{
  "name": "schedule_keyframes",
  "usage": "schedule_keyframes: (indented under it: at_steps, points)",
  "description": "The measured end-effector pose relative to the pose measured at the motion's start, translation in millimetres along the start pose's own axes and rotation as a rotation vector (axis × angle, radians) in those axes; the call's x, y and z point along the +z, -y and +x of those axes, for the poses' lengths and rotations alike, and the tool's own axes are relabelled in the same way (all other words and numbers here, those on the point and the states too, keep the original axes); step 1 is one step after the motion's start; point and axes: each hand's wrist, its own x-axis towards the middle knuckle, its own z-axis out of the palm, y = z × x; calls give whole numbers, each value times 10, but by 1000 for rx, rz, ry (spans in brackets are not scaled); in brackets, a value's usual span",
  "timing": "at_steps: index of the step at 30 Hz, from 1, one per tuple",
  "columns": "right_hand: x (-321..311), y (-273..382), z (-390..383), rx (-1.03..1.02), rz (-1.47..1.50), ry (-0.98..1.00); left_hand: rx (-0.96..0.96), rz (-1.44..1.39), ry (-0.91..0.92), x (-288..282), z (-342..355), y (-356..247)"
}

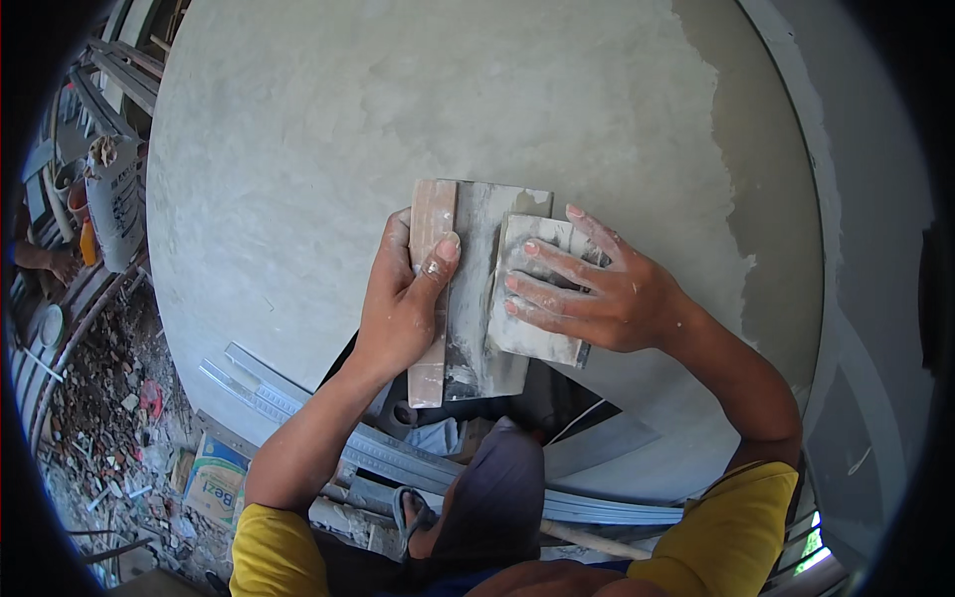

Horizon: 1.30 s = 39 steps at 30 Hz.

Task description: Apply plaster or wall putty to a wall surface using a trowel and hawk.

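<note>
My left hand [406,303] grips a flat grey board [476,269] smeared with white plaster. Its thumb presses on the pale wooden strip [426,363] along the board's left edge, and its fingers go behind. Over the right part of the board lies a smaller rectangular plate [537,333], also caked with plaster. My right hand [622,294] holds this plate from the right, fingers spread across its face; the thumb is hidden. Behind both tools stands a large pale plastered wall [328,129] with a darker, ragged-edged band [766,199] toward the right.
Metal channels [388,453] run below my arms, near my sandalled foot [423,527]. Rubble [109,418] covers the ground at left, with a printed bag [214,478] on it. Farther left are a white sack [117,214], an orange bottle [90,242] and another person's hand [65,264].
</note>
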Motion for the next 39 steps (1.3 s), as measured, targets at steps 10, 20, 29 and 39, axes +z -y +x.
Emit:
schedule_keyframes:
  at_steps: [10,20,29,39]
  points:
    - [-655,-1078,-125,486,-350,-92,23,-19,-34,-239,98,98]
    - [-1071,-2736,822,822,-798,-72,132,734,422,-229,111,789]
    - [-818,-3164,1245,1070,-819,150,153,697,485,-312,153,867]
    - [-94,-2293,1320,702,-892,92,172,744,485,-354,161,888]
